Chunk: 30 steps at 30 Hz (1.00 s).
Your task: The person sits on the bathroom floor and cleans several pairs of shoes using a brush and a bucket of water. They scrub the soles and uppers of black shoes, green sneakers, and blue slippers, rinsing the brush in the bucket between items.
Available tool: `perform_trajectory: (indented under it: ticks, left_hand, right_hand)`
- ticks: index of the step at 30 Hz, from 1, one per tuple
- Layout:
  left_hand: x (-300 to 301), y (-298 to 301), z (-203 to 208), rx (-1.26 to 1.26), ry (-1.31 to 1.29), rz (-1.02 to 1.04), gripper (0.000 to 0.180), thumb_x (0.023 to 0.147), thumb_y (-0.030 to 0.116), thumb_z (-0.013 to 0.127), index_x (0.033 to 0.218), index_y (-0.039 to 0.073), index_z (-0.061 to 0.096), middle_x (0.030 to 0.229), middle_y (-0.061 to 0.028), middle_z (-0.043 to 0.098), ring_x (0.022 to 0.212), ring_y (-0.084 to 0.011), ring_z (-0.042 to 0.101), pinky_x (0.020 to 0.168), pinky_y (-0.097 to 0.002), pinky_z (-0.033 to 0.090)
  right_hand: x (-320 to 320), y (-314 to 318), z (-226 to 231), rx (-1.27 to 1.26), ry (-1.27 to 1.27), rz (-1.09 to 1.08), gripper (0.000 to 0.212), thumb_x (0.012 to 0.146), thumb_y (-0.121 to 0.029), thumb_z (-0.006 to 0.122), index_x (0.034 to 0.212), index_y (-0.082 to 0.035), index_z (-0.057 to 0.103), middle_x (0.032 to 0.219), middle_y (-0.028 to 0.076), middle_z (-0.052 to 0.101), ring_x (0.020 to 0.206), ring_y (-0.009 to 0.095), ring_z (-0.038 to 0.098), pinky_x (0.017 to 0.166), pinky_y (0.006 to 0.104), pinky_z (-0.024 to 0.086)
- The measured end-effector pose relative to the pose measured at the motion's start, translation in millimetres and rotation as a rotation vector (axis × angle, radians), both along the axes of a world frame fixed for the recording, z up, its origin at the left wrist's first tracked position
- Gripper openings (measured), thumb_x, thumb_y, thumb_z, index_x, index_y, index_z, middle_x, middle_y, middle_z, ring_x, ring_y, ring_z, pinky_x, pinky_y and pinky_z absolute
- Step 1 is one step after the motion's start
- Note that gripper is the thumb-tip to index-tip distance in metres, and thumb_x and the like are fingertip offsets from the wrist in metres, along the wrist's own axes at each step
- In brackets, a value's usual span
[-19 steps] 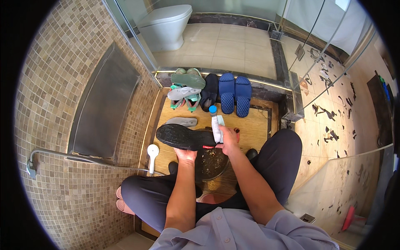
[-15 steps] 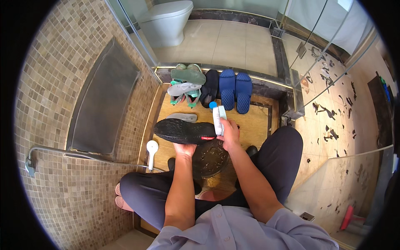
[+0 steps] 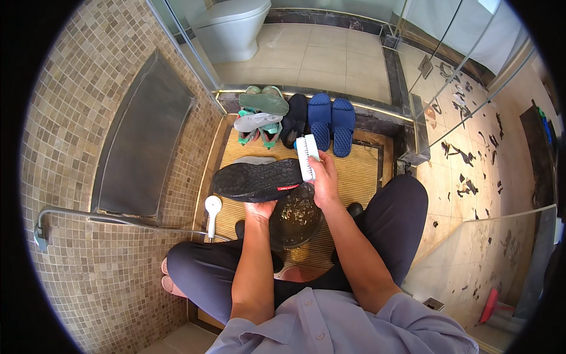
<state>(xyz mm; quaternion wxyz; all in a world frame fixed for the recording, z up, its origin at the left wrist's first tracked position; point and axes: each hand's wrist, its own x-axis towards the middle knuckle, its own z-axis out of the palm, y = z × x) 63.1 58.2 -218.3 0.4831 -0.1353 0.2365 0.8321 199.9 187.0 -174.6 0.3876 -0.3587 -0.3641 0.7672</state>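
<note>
My left hand (image 3: 259, 208) holds a black shoe (image 3: 254, 180) from below, its textured sole turned up and a small red tag on its side. In my right hand (image 3: 323, 180) is a white scrubbing brush (image 3: 307, 157), gripped upright at the right end of the shoe. The brush's lower end is close against that end; whether the bristles touch it I cannot tell. Below the shoe sits a dark round basin (image 3: 283, 233) of water with glints on its surface. A grey insole-like piece (image 3: 255, 160) shows partly behind the shoe.
Along the raised ledge stand stacked green and grey footwear (image 3: 263, 106), another black shoe (image 3: 293, 121) and blue slides (image 3: 342, 127). A white shower head (image 3: 213, 207) lies on the left. Glass panels border the right; a tiled wall (image 3: 76, 135) rises at left.
The brush has turned and come slightly lower, with its bristle side showing differently. The shoe has tilted, its right end higher, and moved a little left. More of the basin shows.
</note>
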Motion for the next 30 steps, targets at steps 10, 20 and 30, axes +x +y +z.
perform_trajectory:
  ticks: [10,20,30]
  left_hand:
    - [7,-3,5,0.063,0.002,0.070,0.062,0.100,0.055,0.056,0.143,0.010,0.059,0.146,-0.0160,0.060,0.136,-0.0402,0.054,0.117,-0.0611,0.039]
    - [6,-5,-2,0.061,0.108,0.041,0.060,0.101,0.052,0.056,0.142,0.008,0.059,0.140,-0.0152,0.063,0.130,-0.0351,0.058,0.116,-0.0532,0.043]
    - [-10,-9,-7,0.060,0.238,0.018,0.060,0.103,0.053,0.054,0.144,0.011,0.056,0.144,-0.0119,0.061,0.132,-0.0330,0.057,0.116,-0.0518,0.043]
  right_hand:
    - [-3,-6,-5,-0.018,-0.031,0.017,0.050,0.099,-0.020,0.067,0.141,0.002,0.049,0.117,0.011,0.064,0.100,0.016,0.064,0.080,0.0293,0.052]
    - [-3,-37,26,1.308,-0.418,0.177,0.063,0.086,-0.022,0.075,0.141,-0.003,0.053,0.117,0.021,0.060,0.108,0.041,0.059,0.090,0.0485,0.048]
    - [-4,-33,28,0.960,-0.424,0.112,0.064,0.092,-0.023,0.072,0.148,-0.002,0.048,0.122,0.023,0.059,0.113,0.042,0.059,0.101,0.0502,0.047]
